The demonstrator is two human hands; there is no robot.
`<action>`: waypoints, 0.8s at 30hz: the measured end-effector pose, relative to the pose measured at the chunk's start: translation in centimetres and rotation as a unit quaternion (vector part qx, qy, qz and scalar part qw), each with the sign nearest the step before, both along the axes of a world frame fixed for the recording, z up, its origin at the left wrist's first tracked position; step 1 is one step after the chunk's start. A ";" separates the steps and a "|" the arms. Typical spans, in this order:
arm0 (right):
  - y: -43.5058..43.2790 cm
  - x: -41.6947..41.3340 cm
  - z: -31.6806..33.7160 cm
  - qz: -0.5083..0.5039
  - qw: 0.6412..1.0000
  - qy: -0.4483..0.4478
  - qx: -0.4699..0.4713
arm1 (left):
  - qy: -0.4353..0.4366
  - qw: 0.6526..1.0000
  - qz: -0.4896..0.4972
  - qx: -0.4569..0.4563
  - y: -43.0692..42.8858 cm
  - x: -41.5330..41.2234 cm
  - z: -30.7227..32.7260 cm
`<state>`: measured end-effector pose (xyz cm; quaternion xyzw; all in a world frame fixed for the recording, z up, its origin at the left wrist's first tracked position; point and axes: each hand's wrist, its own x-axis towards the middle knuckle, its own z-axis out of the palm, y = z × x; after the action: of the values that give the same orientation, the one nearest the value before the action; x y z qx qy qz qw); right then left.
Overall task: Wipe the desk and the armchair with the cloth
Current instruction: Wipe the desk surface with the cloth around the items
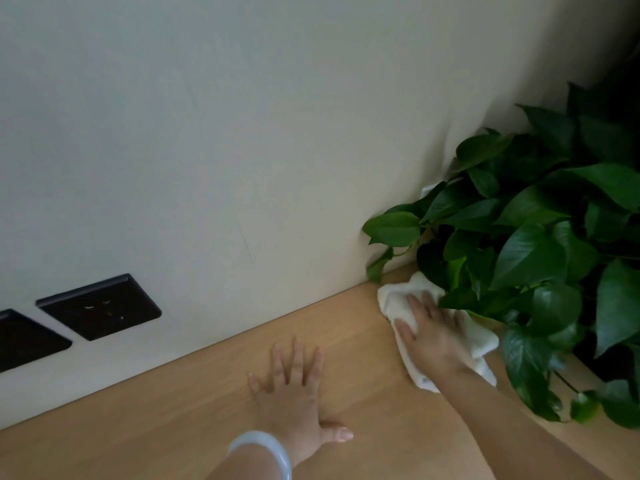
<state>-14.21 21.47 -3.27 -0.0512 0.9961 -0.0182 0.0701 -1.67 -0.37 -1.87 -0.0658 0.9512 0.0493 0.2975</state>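
A light wooden desk (207,417) runs along a pale wall. On it, near the back right, lies a crumpled white cloth (398,297). My right hand (429,330) presses flat on the cloth, fingers pointing toward the wall, partly under the plant's leaves. My left hand (294,389) rests flat on the bare desk to the left, fingers spread, holding nothing, with a pale bangle on the wrist. No armchair is in view.
A leafy green potted plant (526,244) fills the right side and overhangs the desk beside the cloth. Two dark wall sockets (100,306) sit low on the wall (242,133) at the left.
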 end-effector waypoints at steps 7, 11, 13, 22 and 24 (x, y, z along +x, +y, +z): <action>-2.8 8.1 -1.3 0.143 0.987 -0.015 -0.076 | -0.005 1.000 0.000 0.004 0.0 -0.3 -0.1; 3.6 7.0 -0.3 0.062 0.995 0.013 -0.079 | -0.011 1.000 0.002 0.007 -0.2 -0.2 -0.3; 4.4 5.9 0.6 -0.015 0.996 0.018 -0.081 | -0.011 1.000 0.001 0.007 -0.2 -0.2 -0.5; -4.1 10.0 -0.3 0.134 0.986 0.013 -0.094 | -0.009 1.000 0.002 0.013 0.0 -0.1 0.4; -1.0 9.7 0.3 0.148 0.980 0.056 -0.119 | -0.012 1.000 0.000 0.009 0.0 0.0 0.8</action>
<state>-4.54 20.50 -2.92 -0.2069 0.9706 -0.1228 0.0095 -1.72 -0.41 -1.10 -0.0637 0.9470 0.0569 0.3097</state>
